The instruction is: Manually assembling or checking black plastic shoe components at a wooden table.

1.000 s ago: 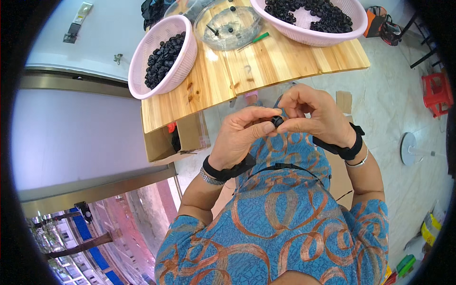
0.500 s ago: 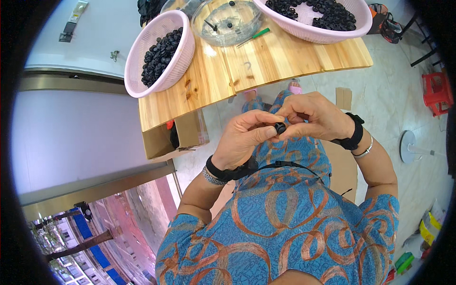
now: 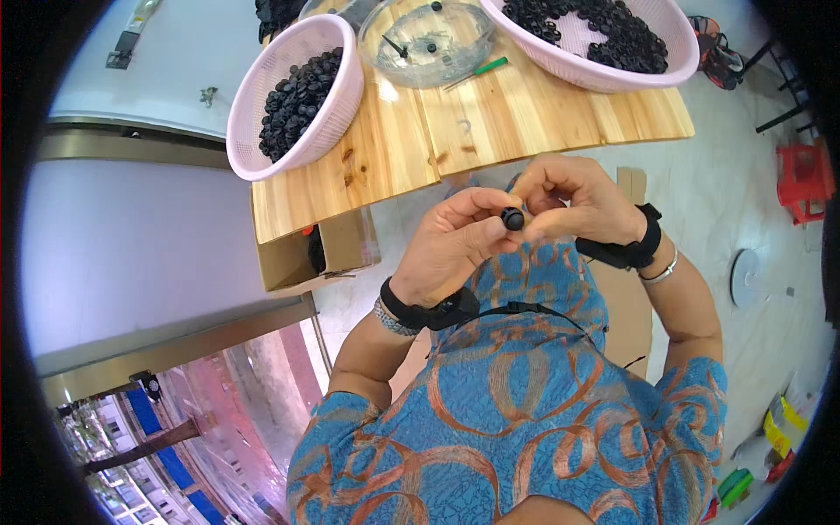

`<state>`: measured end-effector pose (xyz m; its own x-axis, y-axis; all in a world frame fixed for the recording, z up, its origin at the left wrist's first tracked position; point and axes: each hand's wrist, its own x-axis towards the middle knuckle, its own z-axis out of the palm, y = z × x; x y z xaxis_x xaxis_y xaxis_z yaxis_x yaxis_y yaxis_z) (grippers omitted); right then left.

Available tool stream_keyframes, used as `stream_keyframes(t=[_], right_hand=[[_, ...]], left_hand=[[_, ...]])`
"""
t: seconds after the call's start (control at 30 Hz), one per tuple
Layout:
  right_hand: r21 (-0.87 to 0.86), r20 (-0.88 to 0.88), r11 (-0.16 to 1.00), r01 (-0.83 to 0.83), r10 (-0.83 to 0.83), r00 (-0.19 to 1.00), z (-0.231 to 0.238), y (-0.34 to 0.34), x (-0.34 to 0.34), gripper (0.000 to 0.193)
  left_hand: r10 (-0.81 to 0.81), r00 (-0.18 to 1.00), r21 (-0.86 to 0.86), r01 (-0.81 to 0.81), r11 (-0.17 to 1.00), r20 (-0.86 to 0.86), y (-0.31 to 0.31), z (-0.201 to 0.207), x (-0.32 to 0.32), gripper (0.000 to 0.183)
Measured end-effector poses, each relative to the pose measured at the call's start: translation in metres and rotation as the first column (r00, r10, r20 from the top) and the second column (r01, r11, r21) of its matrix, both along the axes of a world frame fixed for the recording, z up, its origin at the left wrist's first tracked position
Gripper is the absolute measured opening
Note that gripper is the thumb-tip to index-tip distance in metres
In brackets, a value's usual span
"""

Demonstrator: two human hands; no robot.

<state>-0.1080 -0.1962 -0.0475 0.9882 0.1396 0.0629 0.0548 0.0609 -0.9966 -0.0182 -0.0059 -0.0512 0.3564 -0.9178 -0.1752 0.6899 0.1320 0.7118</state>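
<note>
A small round black part [image 3: 513, 219], which looks like plastic, is held in front of my body, over my lap. My left hand [image 3: 459, 232] pinches it between thumb and fingers from the left. From the right, the curled fingers and thumb of my right hand [image 3: 582, 206] close in at its edge. The fingertips partly cover the part, so its full shape is hidden.
A wooden table [image 3: 350, 188] stands ahead. On it are a pink basket [image 3: 241, 131] of black parts at left, another pink basket [image 3: 604, 83] of black rings at right, a clear plastic bowl [image 3: 385, 70], and a green-handled tool [image 3: 490, 66]. Below is a cardboard box [image 3: 354, 241].
Both hands have risen slightly toward the table. The black part has turned so that its round face shows more, and the right fingers have shifted around it.
</note>
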Motion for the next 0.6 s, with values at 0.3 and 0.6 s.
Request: stream_keyframes(t=[0.3,0.6], right_hand=[[0.091,-0.073,0.939,0.333,-0.327,0.942,-0.017,0.005,-0.005,0.018],[0.015,0.010,0.965,0.262,-0.262,0.965,-0.013,0.004,0.007,0.019]], left_hand=[[0.389,0.593,-0.004,-0.545,0.838,0.705,0.044,0.062,0.080,0.024],[-0.185,-0.258,-0.001,-0.585,0.811,0.948,0.059,0.140,0.198,0.023]])
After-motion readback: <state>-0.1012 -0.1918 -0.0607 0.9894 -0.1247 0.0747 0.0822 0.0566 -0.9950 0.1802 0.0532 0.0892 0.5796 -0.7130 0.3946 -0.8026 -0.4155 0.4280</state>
